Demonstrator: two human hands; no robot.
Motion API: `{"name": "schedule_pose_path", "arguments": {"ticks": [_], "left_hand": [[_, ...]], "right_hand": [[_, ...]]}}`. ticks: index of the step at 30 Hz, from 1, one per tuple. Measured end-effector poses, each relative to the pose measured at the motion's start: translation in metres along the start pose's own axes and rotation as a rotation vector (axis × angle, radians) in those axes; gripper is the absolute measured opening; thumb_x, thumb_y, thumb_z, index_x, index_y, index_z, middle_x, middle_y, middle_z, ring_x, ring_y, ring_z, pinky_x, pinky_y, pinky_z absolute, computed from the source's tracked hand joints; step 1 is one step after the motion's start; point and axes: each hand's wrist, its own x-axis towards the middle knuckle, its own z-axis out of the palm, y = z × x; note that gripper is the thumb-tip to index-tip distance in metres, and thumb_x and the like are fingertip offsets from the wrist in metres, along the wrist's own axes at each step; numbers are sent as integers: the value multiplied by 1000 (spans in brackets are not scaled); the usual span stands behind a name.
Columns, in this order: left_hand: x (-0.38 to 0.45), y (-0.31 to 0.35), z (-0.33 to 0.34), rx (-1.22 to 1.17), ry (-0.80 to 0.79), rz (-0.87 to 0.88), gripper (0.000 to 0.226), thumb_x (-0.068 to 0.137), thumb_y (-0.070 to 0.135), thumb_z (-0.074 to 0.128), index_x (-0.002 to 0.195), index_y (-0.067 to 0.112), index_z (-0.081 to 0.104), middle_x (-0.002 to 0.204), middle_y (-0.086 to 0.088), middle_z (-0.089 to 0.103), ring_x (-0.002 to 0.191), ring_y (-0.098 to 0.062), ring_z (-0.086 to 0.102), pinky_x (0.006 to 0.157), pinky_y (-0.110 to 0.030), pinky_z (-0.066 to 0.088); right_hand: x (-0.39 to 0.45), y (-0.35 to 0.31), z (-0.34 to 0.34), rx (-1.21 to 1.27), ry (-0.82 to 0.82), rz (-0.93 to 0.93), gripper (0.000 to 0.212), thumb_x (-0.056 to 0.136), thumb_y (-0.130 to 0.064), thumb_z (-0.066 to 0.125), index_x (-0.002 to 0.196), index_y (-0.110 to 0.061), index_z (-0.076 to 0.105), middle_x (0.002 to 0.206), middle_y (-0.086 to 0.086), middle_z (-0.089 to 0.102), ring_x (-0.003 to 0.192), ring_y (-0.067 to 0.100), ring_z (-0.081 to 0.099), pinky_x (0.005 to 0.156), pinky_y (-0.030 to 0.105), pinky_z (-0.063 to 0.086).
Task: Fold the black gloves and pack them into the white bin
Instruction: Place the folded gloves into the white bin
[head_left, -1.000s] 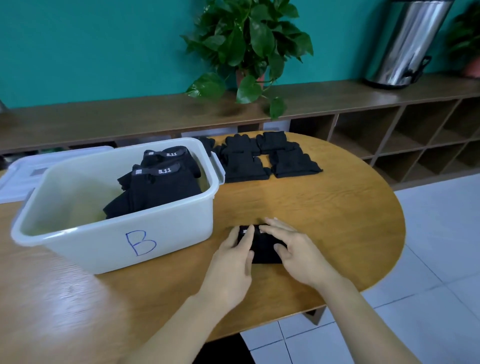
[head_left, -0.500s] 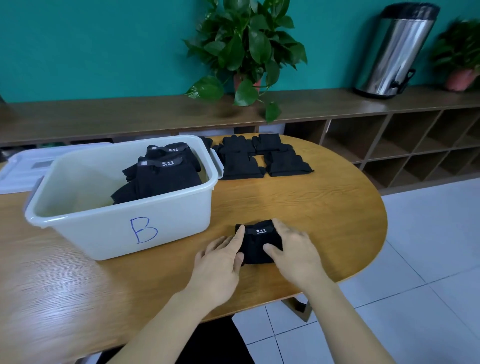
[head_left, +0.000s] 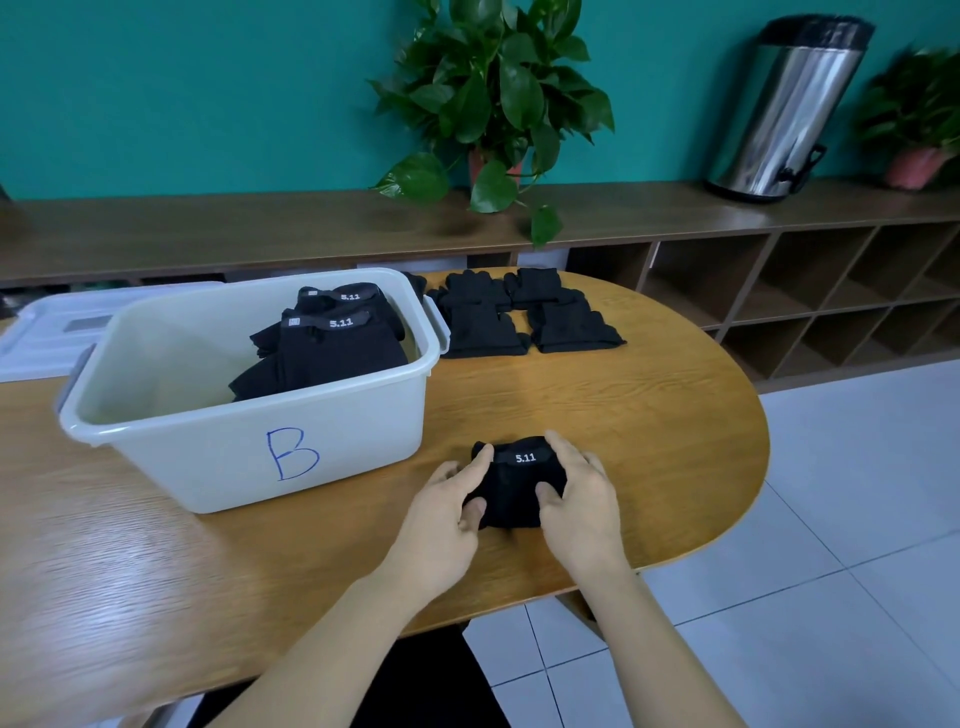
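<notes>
Two hands are set on one folded black glove bundle (head_left: 517, 486) near the right-hand front edge of the table (head_left: 649, 415). The bundle is clasped from the left by the left hand (head_left: 447, 512) and from the right by the right hand (head_left: 582, 501), each grip closed on the cloth with a thumb laid on top and the fingers curled at the side. The "5.11" cuff label is turned upward at the far edge of the bundle.

The white bin (head_left: 249, 415), marked "B", is placed just left of the bundle, and two folded pairs (head_left: 332, 348) are already leaned against its far right wall. More unfolded gloves (head_left: 530, 319) are laid out further back, right of the bin.

The fold is judged to be finished and the transfer due. Several risks are seen from here: the soft bundle could spring open if only one side is pinched on lifting; the bin's near rim could be caught by a low carry and the fold spoiled; the leaning pairs could be toppled if the new bundle is dropped against them.
</notes>
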Motion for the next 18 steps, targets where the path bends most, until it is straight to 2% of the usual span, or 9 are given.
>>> {"name": "schedule_pose_path", "arguments": {"ticks": [1, 2, 3, 4, 6, 9, 13, 16, 18], "left_hand": [[0, 0, 0, -9, 4, 4, 62, 102, 8, 44, 149, 42, 23, 156, -9, 28, 130, -3, 42, 89, -5, 28], [0, 0, -1, -23, 8, 4, 61, 102, 8, 45, 149, 41, 24, 155, -8, 30, 111, 11, 48, 84, -1, 28], [0, 1, -1, -36, 11, 1, 61, 102, 9, 45, 150, 41, 25, 154, -7, 31, 98, 16, 50, 82, 0, 30], [0, 2, -2, -42, 15, -1, 61, 102, 10, 45, 150, 41, 25, 153, -5, 31, 101, 13, 51, 82, 0, 30], [-2, 8, -3, -47, 22, 14, 60, 102, 11, 45, 151, 40, 25, 152, -2, 33, 116, -5, 51, 83, 0, 30], [-3, 22, -8, -50, 49, 82, 59, 102, 10, 46, 151, 36, 26, 137, 6, 43, 104, 5, 47, 80, 6, 30], [-7, 50, -27, -80, 84, 173, 59, 102, 11, 45, 151, 37, 25, 127, 15, 43, 107, 9, 45, 81, 6, 31], [-6, 71, -56, -93, 146, 247, 59, 102, 12, 46, 150, 40, 26, 129, 17, 43, 108, 6, 45, 82, 7, 28], [-2, 80, -84, -89, 208, 288, 57, 102, 11, 47, 149, 38, 30, 130, 16, 45, 112, 4, 42, 82, 8, 26]], "right_hand": [[-1, 0, -1, 21, 3, 1, 62, 95, -3, 54, 149, -25, 35, 144, 7, 40, 120, 18, 51, 99, 24, 40], [-2, 0, -2, 40, 6, 4, 61, 95, -3, 55, 149, -26, 36, 143, 6, 40, 121, 17, 50, 101, 24, 40], [-2, -1, -3, 58, 8, 7, 61, 95, -2, 55, 149, -26, 37, 143, 5, 40, 119, 17, 50, 102, 25, 41], [-3, -2, -5, 74, 13, 6, 61, 95, -2, 55, 148, -27, 38, 141, 4, 41, 115, 15, 51, 102, 26, 43], [-4, -4, -11, 83, 30, -3, 61, 95, -2, 55, 148, -27, 39, 134, 3, 44, 104, 12, 52, 97, 27, 46], [-5, -9, -27, 73, 67, -23, 61, 95, -3, 56, 148, -27, 40, 133, 5, 45, 108, 15, 53, 97, 29, 48], [-7, -28, -58, 55, 130, -107, 60, 94, -4, 58, 147, -25, 41, 126, 0, 49, 101, 5, 47, 73, 2, 40], [-1, -59, -80, 65, 176, -201, 59, 94, -4, 59, 146, -26, 42, 119, -5, 50, 92, 2, 47, 69, 4, 37], [7, -87, -87, 90, 192, -270, 58, 94, -5, 59, 145, -26, 43, 124, -4, 51, 95, 2, 47, 75, 6, 37]]}}
